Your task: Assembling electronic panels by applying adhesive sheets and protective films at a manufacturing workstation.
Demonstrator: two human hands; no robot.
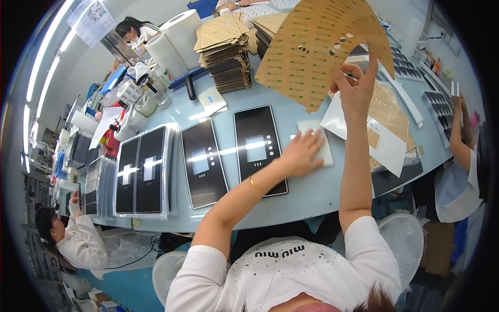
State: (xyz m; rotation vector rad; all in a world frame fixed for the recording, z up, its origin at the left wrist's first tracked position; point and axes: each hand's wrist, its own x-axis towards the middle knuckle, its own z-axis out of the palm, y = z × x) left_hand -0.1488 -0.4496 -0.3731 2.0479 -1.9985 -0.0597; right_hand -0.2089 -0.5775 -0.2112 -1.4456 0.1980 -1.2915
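Note:
My right hand (pixel 356 88) is raised and pinches a large tan adhesive backing sheet (pixel 291 65) with small cutouts. The sheet hangs bent above the table, hiding part of what lies behind it. Fingers spread, my left hand (pixel 303 153) rests on or just over a white flat pad (pixel 326 151). To its left lie two black glossy panels, one (pixel 257 122) close to my left forearm and another (pixel 205 179) farther left. Each has a pale window and small round openings.
Wrapped black panels (pixel 150 190) are stacked at the left. Behind stand a tall pile of tan sheets (pixel 227 57), white rolls (pixel 179 28) and a black-handled squeegee (pixel 191 89). White and tan sheets (pixel 390 135) lie at the right. Other people sit around the table (pixel 312 205).

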